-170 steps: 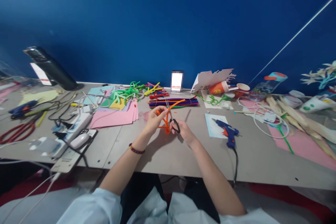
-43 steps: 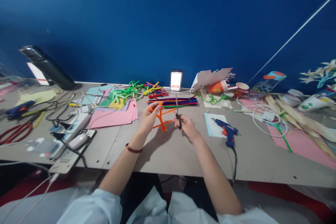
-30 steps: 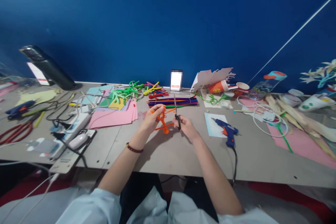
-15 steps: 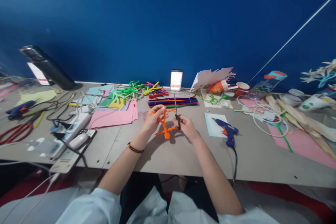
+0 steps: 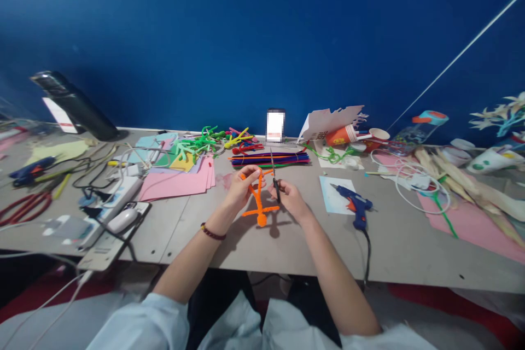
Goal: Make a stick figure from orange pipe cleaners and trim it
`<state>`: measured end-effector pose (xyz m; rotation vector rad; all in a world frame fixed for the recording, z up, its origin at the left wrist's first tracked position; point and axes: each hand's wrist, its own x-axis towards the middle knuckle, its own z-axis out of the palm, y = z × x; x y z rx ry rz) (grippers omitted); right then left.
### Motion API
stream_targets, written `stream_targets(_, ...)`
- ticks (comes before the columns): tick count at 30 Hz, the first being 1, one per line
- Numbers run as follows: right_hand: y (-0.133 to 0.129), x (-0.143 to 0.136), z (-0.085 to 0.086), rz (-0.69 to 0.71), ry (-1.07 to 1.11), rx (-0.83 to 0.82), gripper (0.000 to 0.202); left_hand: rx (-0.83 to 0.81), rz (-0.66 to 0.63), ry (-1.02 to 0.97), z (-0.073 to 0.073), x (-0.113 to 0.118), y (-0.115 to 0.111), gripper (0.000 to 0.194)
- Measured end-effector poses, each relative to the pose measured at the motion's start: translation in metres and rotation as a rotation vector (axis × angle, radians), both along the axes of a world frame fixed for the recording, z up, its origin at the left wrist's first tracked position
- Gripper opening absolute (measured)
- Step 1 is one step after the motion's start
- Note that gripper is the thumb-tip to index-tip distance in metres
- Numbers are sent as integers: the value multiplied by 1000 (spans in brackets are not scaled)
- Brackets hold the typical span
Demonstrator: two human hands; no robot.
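An orange pipe-cleaner figure point(image 5: 260, 210) hangs head down over the tabletop, with a round head, two straight arms and two legs pointing up. My left hand point(image 5: 241, 186) pinches it by the legs. Close on the right, my right hand point(image 5: 291, 198) is closed around the dark handles of a pair of scissors point(image 5: 276, 188), whose blades point away from me toward the back. The blades stand beside the figure, apart from its body. Just behind lies a bundle of pipe cleaners point(image 5: 283, 159), mostly purple and blue, with a short orange piece near the blades.
A phone point(image 5: 275, 126) leans on the blue wall. Blue glue gun point(image 5: 355, 205) on paper at right, its cord over the front edge. Pink paper sheets point(image 5: 176, 185) and green pipe-cleaner figures point(image 5: 205, 142) lie left, near a power strip point(image 5: 112, 208). Paper cups point(image 5: 342, 135) stand back right.
The orange figure has shifted slightly toward me and turned, so its arms now show spread and level. The scissors have tilted a little to the left in my right hand.
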<state>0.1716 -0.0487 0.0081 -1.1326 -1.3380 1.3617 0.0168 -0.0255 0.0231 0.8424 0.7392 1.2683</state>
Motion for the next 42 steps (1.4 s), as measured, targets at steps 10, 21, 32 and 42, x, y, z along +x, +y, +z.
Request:
stream_targets(10, 0, -1, -4, -2, -7, 37, 27, -9, -29, 22, 1, 0, -1, 23)
stream_targets(21, 0, -1, -2, 4, -12, 23, 33, -14, -47, 30, 3, 1, -3, 23)
stream_targets(32, 3, -2, -6, -28, 111, -53, 34, 18, -23, 73, -9, 3, 4, 34)
stream_targets(42, 4, -1, -1, -113, 227, -83, 33, -43, -211, 261, 1, 13, -12, 36)
